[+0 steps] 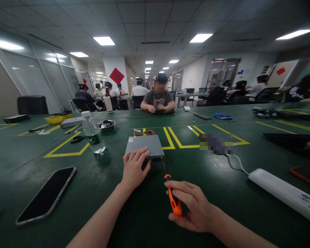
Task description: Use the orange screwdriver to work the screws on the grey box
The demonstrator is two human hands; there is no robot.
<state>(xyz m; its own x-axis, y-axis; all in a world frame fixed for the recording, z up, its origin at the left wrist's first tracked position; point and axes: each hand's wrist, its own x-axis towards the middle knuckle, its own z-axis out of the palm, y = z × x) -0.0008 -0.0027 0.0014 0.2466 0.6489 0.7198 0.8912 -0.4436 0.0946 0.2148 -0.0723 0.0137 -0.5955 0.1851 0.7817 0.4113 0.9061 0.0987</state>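
Note:
A grey metal computer power supply (147, 143) lies on the green table in front of me, its bundle of coloured wires (142, 132) at the far side. My left hand (136, 165) grips its near left part, fingers over the top and thumb at the front face. In my right hand (192, 203) is a screwdriver (174, 201) with an orange and black handle, held between thumb and fingers. Its thin shaft points away from me, and the tip meets the near right corner of the power supply. Whether it sits in a screw is too small to tell.
A water bottle (93, 134) and metal bowl (106, 125) stand left of the power supply. A phone (48, 194) lies front left. Rightward are a white power strip (284, 193) and a blurred dark object (215, 143). Across the table sits a person (158, 98).

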